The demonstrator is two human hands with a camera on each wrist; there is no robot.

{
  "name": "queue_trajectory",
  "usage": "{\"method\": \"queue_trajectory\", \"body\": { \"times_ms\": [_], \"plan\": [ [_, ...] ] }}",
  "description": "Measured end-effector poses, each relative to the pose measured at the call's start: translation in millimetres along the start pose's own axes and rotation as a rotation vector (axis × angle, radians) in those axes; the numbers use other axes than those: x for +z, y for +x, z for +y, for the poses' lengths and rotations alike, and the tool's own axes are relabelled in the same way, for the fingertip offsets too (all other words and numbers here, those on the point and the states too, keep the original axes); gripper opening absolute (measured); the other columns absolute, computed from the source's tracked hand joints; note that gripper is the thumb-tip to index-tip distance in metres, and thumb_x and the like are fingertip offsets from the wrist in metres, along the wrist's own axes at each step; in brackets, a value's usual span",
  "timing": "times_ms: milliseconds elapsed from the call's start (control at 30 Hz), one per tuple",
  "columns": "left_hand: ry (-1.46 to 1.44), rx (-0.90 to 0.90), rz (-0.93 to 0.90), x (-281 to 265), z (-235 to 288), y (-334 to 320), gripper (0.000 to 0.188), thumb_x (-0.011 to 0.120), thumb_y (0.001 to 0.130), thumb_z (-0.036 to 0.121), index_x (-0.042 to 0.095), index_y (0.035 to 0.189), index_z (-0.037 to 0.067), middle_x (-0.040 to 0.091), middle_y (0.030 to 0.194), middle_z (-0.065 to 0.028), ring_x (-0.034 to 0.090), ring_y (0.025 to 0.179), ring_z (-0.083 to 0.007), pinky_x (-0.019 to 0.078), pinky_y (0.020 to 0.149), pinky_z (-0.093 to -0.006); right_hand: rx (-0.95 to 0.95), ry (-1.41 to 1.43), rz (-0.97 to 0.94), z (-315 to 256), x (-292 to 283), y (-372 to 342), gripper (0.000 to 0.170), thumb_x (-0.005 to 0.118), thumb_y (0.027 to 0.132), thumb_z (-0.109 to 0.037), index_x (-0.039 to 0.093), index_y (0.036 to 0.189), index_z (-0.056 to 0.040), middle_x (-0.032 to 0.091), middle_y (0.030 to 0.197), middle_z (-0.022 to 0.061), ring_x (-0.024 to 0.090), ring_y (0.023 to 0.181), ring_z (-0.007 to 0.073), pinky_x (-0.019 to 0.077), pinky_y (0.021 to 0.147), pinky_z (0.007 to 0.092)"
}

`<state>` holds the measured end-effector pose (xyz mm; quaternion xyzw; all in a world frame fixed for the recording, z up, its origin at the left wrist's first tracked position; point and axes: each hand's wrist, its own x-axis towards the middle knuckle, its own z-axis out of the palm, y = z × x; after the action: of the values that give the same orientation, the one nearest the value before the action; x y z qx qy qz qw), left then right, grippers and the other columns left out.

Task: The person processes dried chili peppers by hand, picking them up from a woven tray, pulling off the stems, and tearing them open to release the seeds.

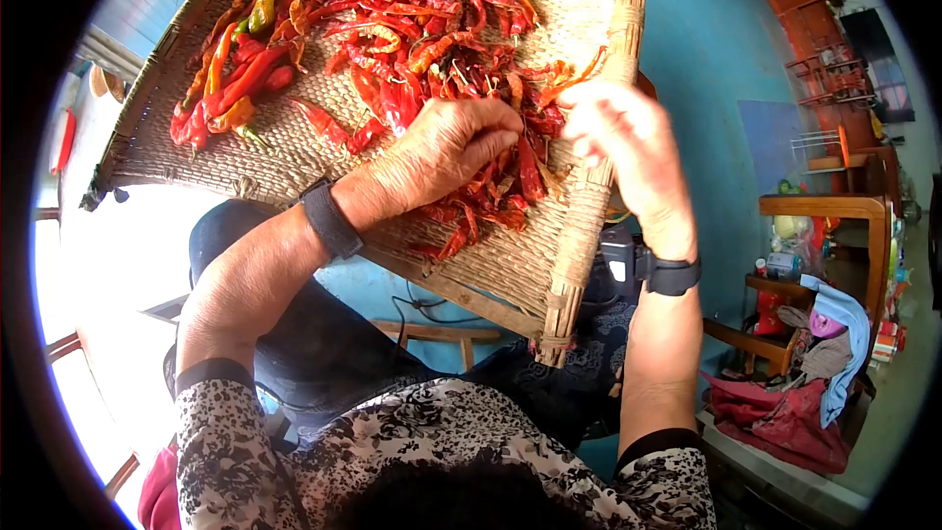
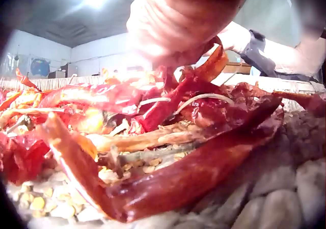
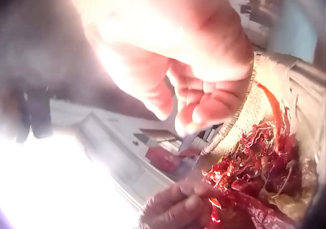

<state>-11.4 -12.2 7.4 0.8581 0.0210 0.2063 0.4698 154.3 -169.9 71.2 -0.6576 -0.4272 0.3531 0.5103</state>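
Note:
Dried red chili peppers (image 1: 402, 88) lie heaped in a woven basket tray (image 1: 285, 162) tilted across the person's lap. Thumb and fingertips of the left hand (image 1: 446, 152) pinch a dark red chili pepper over the pile; the fingertips are partly hidden by it. Seen from the left wrist, an orange-red chili pepper (image 2: 214, 65) sticks out beside those fingertips. The right hand (image 1: 633, 152) hovers at the tray's right rim, its fingers loosely bent. From the right wrist, the thumb and fingers of this hand (image 3: 183, 71) stand apart with nothing between them.
Fresher peppers (image 1: 231, 88), some orange and green, form a group on the tray's left side. Loose seeds (image 2: 38, 203) are scattered on the weave. A blue wall (image 1: 697, 69) rises to the right, near a wooden chair (image 1: 824, 206) piled with cloths.

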Motion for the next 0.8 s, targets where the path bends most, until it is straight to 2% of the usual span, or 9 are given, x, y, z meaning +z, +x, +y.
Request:
{"method": "queue_trajectory", "body": {
  "times_ms": [100, 200, 300, 400, 500, 600, 633, 700, 800],
  "plan": [
    [-0.102, -0.159, 0.164, -3, 0, 2, 0.018, 0.058, 0.101, 0.015, 0.065, 0.11, 0.001, 0.07, 0.091, -0.0042, 0.065, 0.084, -0.011, 0.0551, 0.073, -0.028, -0.058, -0.142, -0.174, 4, 43, -2, 0.029, 0.071, 0.091, -0.029, 0.067, 0.101, -0.0013, 0.071, 0.087, 0.0087, 0.066, 0.074, 0.0143, 0.0555, 0.068, 0.0289],
    [-0.157, -0.211, 0.262, -3, 1, 4, 0.019, 0.058, 0.102, 0.016, 0.064, 0.112, 0.001, 0.06, 0.082, 0.0026, 0.053, 0.076, -0.0042, 0.0487, 0.067, -0.0218, -0.05, -0.251, -0.347, 10, 60, 2, 0.03, 0.073, 0.089, -0.026, 0.061, 0.085, 0.0005, 0.07, 0.079, 0.0151, 0.068, 0.068, 0.0207, 0.0531, 0.06, 0.0336],
    [-0.178, -0.187, 0.324, -1, 3, 4, 0.016, 0.064, 0.097, 0.015, 0.066, 0.103, 0.0, 0.069, 0.08, -0.008, 0.061, 0.072, -0.0098, 0.0524, 0.066, -0.0279, -0.053, -0.289, -0.363, 7, 69, 4, 0.03, 0.073, 0.087, -0.024, 0.059, 0.081, 0.0011, 0.065, 0.071, 0.019, 0.068, 0.065, 0.0263, 0.0501, 0.056, 0.0378],
    [-0.215, -0.161, 0.325, 1, 0, 4, 0.016, 0.062, 0.099, 0.016, 0.066, 0.101, 0.0, 0.065, 0.075, -0.0058, 0.059, 0.069, -0.0086, 0.0503, 0.061, -0.0277, -0.255, -0.386, -0.246, 12, 71, 5, 0.026, 0.073, 0.087, -0.022, 0.06, 0.081, -0.0004, 0.065, 0.069, 0.0173, 0.068, 0.063, 0.028, 0.05, 0.056, 0.039],
    [-0.272, -0.239, 0.269, -5, 4, 2, 0.021, 0.059, 0.101, 0.021, 0.066, 0.103, 0.001, 0.059, 0.069, -0.0034, 0.055, 0.065, -0.008, 0.0473, 0.057, -0.0279, -0.208, -0.478, -0.285, 4, 64, 4, 0.023, 0.071, 0.088, -0.021, 0.062, 0.082, -0.0018, 0.064, 0.067, 0.0127, 0.064, 0.059, 0.0224, 0.048, 0.054, 0.0363],
    [-0.442, -0.346, 0.234, -12, 15, 2, 0.031, 0.05, 0.105, 0.03, 0.064, 0.111, 0.002, 0.055, 0.068, -0.0015, 0.052, 0.062, -0.007, 0.0449, 0.055, -0.027, -0.135, -0.371, -0.236, 2, 47, 4, 0.017, 0.068, 0.091, -0.018, 0.064, 0.081, -0.0051, 0.06, 0.064, -0.0003, 0.052, 0.056, 0.008, 0.0422, 0.051, 0.029],
    [-0.45, -0.306, 0.263, -13, 15, 2, 0.032, 0.05, 0.105, 0.03, 0.063, 0.112, 0.002, 0.056, 0.07, -0.0019, 0.052, 0.063, -0.0067, 0.0453, 0.056, -0.0262, -0.098, -0.322, -0.282, 5, 36, 8, 0.014, 0.068, 0.092, -0.018, 0.065, 0.084, -0.007, 0.062, 0.069, -0.0013, 0.055, 0.058, 0.0079, 0.0446, 0.052, 0.0268],
    [-0.437, -0.31, 0.256, -17, 12, 1, 0.03, 0.053, 0.104, 0.028, 0.064, 0.111, 0.002, 0.061, 0.075, -0.007, 0.059, 0.069, -0.0108, 0.049, 0.061, -0.029, -0.037, -0.18, -0.116, -1, 24, 2, 0.013, 0.067, 0.093, -0.02, 0.065, 0.087, -0.0079, 0.063, 0.074, -0.001, 0.057, 0.061, 0.008, 0.0473, 0.054, 0.0244],
    [0.086, -0.034, 0.025, -13, 0, -1, 0.024, 0.061, 0.098, 0.023, 0.065, 0.108, 0.001, 0.068, 0.093, -0.0105, 0.067, 0.089, -0.0235, 0.0536, 0.077, -0.0354, 0.068, -0.062, -0.01, 1, 1, 0, 0.017, 0.063, 0.097, -0.021, 0.064, 0.089, -0.0057, 0.063, 0.074, -0.0004, 0.057, 0.062, 0.0044, 0.0465, 0.054, 0.02]
  ]
}}
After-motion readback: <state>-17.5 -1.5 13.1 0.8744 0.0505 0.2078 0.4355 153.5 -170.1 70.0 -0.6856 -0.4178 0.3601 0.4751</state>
